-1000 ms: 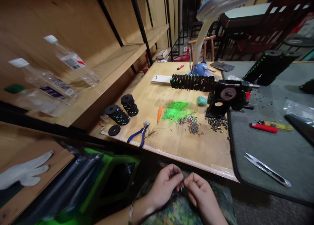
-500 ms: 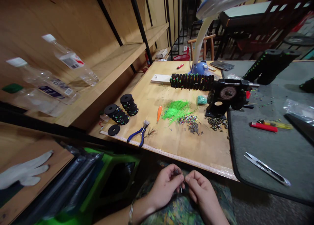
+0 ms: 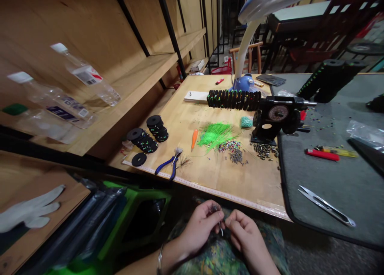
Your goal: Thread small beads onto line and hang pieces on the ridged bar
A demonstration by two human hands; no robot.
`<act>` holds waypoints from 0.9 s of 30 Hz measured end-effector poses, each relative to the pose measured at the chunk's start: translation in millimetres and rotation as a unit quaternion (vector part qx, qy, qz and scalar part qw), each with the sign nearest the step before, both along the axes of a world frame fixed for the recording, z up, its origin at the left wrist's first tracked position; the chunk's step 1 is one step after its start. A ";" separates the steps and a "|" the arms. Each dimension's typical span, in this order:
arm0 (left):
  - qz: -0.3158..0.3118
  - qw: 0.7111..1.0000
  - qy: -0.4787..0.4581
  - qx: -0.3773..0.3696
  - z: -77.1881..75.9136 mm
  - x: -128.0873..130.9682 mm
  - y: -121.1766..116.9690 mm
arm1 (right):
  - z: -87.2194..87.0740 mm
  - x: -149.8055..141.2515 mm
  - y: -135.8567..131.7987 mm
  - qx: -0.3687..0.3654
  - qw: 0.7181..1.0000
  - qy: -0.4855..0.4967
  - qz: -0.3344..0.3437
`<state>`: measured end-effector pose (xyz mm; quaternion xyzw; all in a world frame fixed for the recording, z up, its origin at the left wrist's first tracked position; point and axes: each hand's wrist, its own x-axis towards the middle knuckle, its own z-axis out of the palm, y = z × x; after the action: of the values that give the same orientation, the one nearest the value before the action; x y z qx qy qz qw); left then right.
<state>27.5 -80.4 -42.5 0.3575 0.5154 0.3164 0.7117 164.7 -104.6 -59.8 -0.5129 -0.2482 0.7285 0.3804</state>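
My left hand (image 3: 201,226) is closed in front of the table edge, over the lap. Dark, fine strands show between its fingers, and a thin whitish piece (image 3: 221,229) sticks out below; their kind is too small to make out. Close beside it, my right hand (image 3: 246,231) is pinched with thumb and forefinger together. Whatever lies in that pinch is hidden. On the table beyond the hands lie bright green cut strands (image 3: 216,134), mixed coloured beads (image 3: 229,146), small grey pieces (image 3: 237,156) and small brass-coloured pieces (image 3: 265,151).
A black hand-cranked winder (image 3: 277,115) carries a row of black spools (image 3: 234,100). Blue-handled pliers (image 3: 169,164), an orange-handled tool (image 3: 195,139) and stacked black spools (image 3: 141,139) stand or lie leftward. Thread snips (image 3: 327,206) rest on the grey mat (image 3: 312,175). A lamp (image 3: 244,47) rises behind.
The whitish piece below my left hand shows slightly longer. Both hands have barely moved and stay close together; the things on the table are unchanged.
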 end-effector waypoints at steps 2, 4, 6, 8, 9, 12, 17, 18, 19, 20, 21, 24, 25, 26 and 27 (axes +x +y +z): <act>-0.003 1.000 0.007 0.003 2.8 0.0 1.0 | 0.1 0.1 0.2 -0.001 1.000 -0.003 0.001; -0.008 1.000 0.013 0.007 4.8 0.0 1.7 | 1.0 0.4 0.5 -0.001 1.000 -0.001 -0.001; -0.016 1.000 0.017 0.010 6.1 -0.1 2.1 | 1.9 0.7 1.0 0.000 1.000 0.004 -0.003; -0.024 0.999 0.021 0.012 7.2 -0.2 2.0 | 2.3 1.0 1.7 0.001 1.000 0.006 -0.007; -0.028 0.999 0.023 0.013 7.7 -0.2 1.8 | 2.2 1.3 2.0 0.004 1.000 0.004 -0.008; -0.029 0.999 0.035 0.022 9.4 0.0 0.8 | 0.5 2.1 2.4 0.019 1.000 -0.014 -0.004; -0.028 0.998 0.053 0.035 10.9 1.6 -1.0 | -1.7 2.7 1.5 0.055 0.998 -0.043 0.003; -0.032 0.997 0.055 0.036 11.0 2.1 -1.3 | -1.1 2.7 1.5 0.058 0.997 -0.044 0.003; -0.034 0.997 0.057 0.037 11.2 2.5 -1.5 | -0.1 2.7 1.6 0.061 0.997 -0.044 0.002; -0.037 0.997 0.059 0.040 11.3 3.0 -1.6 | 1.0 2.7 1.8 0.064 0.997 -0.044 0.003; -0.039 0.996 0.060 0.044 11.5 3.4 -1.7 | 2.1 2.7 2.2 0.066 0.997 -0.043 0.004; -0.042 0.996 0.062 0.049 11.7 4.3 -2.1 | 3.3 2.3 3.2 0.066 0.997 -0.039 -0.001; -0.043 0.996 0.060 0.046 11.6 4.4 -2.2 | 2.8 2.1 3.5 0.065 0.997 -0.037 -0.007; -0.043 0.997 0.056 0.041 11.4 4.4 -2.3 | 2.0 2.0 3.6 0.063 0.997 -0.036 -0.013; -0.042 0.997 0.051 0.038 11.1 4.3 -2.4 | 1.0 1.8 3.6 0.061 0.997 -0.035 -0.018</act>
<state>31.9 -82.8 -31.5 0.4216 0.5227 0.2871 0.6830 166.6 -100.9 -58.8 -0.5180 -0.2958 0.6869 0.4152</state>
